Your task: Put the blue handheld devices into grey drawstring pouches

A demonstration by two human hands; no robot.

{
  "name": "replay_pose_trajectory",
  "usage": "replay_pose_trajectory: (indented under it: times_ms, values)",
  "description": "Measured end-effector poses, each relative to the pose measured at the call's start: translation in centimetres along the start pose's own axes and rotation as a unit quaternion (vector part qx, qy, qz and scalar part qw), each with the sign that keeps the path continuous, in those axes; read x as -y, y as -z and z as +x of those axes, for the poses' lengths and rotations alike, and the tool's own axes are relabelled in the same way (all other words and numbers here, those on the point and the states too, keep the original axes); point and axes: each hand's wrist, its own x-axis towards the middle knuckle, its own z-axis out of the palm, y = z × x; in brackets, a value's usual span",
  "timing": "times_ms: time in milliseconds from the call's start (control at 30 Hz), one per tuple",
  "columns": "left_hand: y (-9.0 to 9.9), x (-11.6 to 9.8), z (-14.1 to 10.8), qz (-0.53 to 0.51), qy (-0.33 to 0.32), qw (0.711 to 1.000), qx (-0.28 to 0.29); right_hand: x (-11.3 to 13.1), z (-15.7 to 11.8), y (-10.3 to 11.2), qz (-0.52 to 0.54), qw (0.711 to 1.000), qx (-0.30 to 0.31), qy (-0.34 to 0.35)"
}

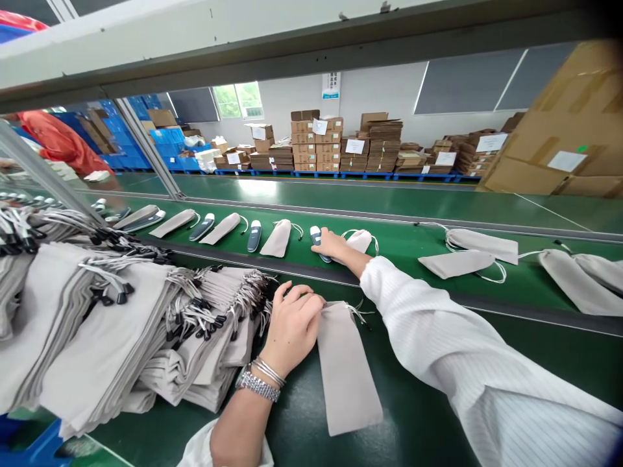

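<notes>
— Largest item first?
— Conveyor belt (399,241), one, green, crossing the whole view; grey pouches and blue-grey devices lie along it, roughly by turns to the left of the reaching hand.
— Next?
— Table (418,415), one, dark green, on the near side of the belt.
— And on that?
— Pouch heap (107,331), grey cloth, several overlapping stacks, pale cords with black ends; occupies the left side. Right of it, loose pouch (348,370), one, grey, lying flat on the table, cord end toward the belt.
— Hands?
— Two, bare. Left hand (294,318): silver watch and bangles at the wrist; fingers half bent, slightly spread, thumb side at the loose pouch's upper left corner. Whether it pinches the cloth, cannot tell. Right hand (333,245): white striped sleeve; stretched over the belt, fingers drawn together, tips across a device. Firmness of hold, cannot tell.
— Smallest entries?
— Belt pouch (360,240), grey, just beyond the right hand and partly covered by it. Last, touched device (315,233), slim, blue-grey with a white end, on the belt beneath the right fingertips.
</notes>
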Motion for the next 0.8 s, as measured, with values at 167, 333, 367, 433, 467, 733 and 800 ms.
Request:
replay_pose_trajectory:
  times_ms: [167,333,367,433,467,733,800]
  values:
    - [0.8,-0.8,0.2,-0.089,-0.017,0.996,0.003,-0.6,-2.1,0.2,0.093,0.995,-0.001,0.030]
    - [0.9,-1.1,0.2,-0.208,-0.004,0.977,0.038,-1.1,-9.2,3.2,0.359,0.928,-0.039,0.087]
    - [0.8,-1.2,0.2,-0.230,0.006,0.972,0.045,-1.2,-10.8,3.8,0.419,0.902,-0.040,0.095]
    - [0.7,-1.3,0.1,-0.288,0.030,0.956,0.053,-1.5,-13.7,4.8,0.482,0.868,-0.040,0.112]
    - [0.7,-1.4,0.2,-0.322,0.041,0.945,0.050,-1.7,-14.9,5.1,0.489,0.862,-0.037,0.124]
    - [0.3,-1.6,0.3,-0.437,0.162,0.875,-0.128,-1.7,-19.0,6.7,0.338,0.890,0.216,0.217]
    - [0.1,-1.3,0.4,-0.452,0.191,0.857,-0.156,-1.5,-19.2,7.0,0.333,0.878,0.264,0.221]
